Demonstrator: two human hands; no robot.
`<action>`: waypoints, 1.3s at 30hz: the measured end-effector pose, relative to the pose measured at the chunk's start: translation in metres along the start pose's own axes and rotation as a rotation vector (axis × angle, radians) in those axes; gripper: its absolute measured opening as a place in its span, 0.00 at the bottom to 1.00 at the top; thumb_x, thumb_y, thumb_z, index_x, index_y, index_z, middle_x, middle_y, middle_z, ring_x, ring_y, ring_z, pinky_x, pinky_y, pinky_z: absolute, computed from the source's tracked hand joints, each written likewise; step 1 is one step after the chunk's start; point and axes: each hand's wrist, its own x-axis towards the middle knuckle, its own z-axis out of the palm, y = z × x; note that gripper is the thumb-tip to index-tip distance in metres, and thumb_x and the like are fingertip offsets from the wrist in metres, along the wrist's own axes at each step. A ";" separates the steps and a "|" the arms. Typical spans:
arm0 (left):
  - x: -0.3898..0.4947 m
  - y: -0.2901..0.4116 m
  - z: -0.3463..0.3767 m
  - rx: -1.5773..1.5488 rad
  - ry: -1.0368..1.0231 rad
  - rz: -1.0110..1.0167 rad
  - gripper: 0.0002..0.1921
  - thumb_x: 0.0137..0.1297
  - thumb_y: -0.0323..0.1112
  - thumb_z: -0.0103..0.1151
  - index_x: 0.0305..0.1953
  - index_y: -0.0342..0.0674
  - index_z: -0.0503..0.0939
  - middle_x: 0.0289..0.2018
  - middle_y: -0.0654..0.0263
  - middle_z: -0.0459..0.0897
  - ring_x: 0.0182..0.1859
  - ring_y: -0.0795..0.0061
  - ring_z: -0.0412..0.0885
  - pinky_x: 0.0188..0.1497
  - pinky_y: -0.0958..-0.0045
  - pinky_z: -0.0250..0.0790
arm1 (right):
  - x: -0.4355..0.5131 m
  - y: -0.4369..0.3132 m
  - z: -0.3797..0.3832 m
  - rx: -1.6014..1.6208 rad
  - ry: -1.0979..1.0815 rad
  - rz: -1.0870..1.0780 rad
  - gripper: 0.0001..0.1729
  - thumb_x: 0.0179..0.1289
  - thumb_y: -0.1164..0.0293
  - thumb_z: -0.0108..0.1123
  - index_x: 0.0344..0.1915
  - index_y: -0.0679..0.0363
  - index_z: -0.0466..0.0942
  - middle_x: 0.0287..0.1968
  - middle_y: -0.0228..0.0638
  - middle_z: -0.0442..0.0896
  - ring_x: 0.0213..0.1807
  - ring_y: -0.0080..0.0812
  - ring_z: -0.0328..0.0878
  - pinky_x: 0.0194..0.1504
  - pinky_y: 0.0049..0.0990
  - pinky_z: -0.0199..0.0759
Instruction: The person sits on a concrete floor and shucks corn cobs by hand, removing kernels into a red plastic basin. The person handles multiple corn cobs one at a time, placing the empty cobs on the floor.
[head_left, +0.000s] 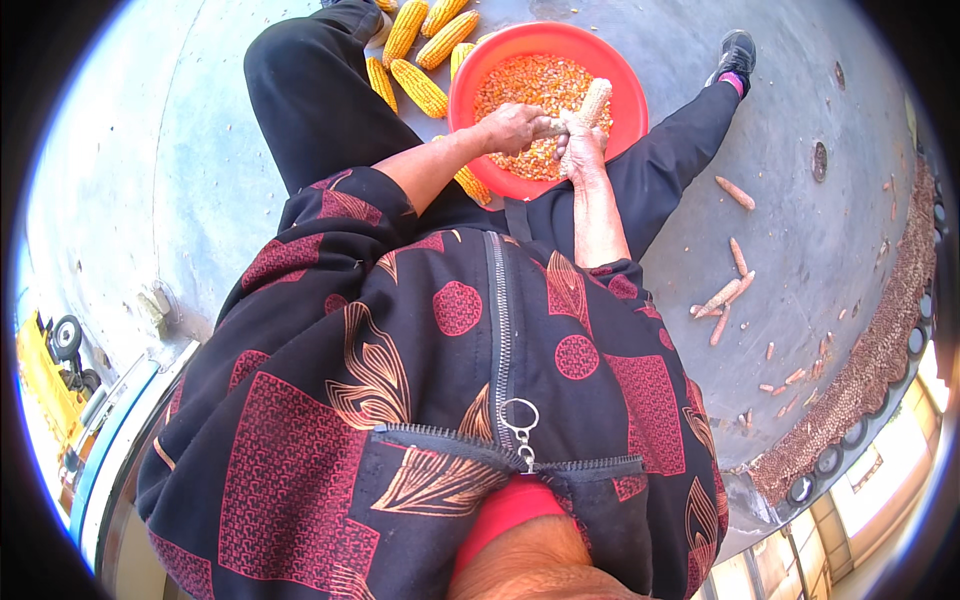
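Over a red plastic basin (636, 112) of loose corn kernels (525, 75), my two hands work close together. My right hand (583, 146) grips a pale corn cob (596, 101) that looks mostly stripped, its upper end slanting up to the right. My left hand (516, 129) comes from the left and is closed around a short, pale, cob-like piece (553, 127), which meets the right hand's fingers. The fingers partly hide both pieces. Yellow ears of corn (420, 88) with their kernels on lie left of the basin, and one (472, 184) lies by its lower left rim.
My legs spread around the basin on a grey floor. Stripped cobs (726, 296) lie scattered at the right. Beyond them runs a long brown textured strip (870, 382) beside a row of dark rings (829, 461). A yellow wheeled object (52, 375) stands at the far left.
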 end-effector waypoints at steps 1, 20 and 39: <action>0.002 0.011 -0.009 -0.250 -0.070 -0.206 0.13 0.68 0.37 0.45 0.49 0.40 0.72 0.28 0.61 0.78 0.23 0.71 0.79 0.23 0.69 0.73 | 0.001 0.001 -0.002 0.011 -0.015 -0.011 0.11 0.60 0.67 0.62 0.26 0.60 0.73 0.14 0.29 0.71 0.10 0.21 0.65 0.10 0.22 0.63; 0.002 0.000 -0.035 -1.005 0.175 -0.944 0.14 0.72 0.42 0.47 0.55 0.51 0.73 0.46 0.66 0.80 0.42 0.68 0.82 0.48 0.56 0.68 | -0.004 -0.015 -0.011 -0.007 -0.209 -0.223 0.14 0.57 0.78 0.61 0.45 0.64 0.76 0.28 0.33 0.80 0.26 0.24 0.79 0.28 0.21 0.76; 0.003 -0.009 -0.029 -1.263 0.431 -0.643 0.12 0.69 0.28 0.49 0.51 0.40 0.76 0.41 0.58 0.82 0.40 0.65 0.84 0.43 0.65 0.80 | -0.004 -0.013 -0.008 0.145 -0.206 -0.203 0.12 0.56 0.75 0.65 0.41 0.64 0.76 0.31 0.35 0.82 0.26 0.24 0.79 0.27 0.23 0.78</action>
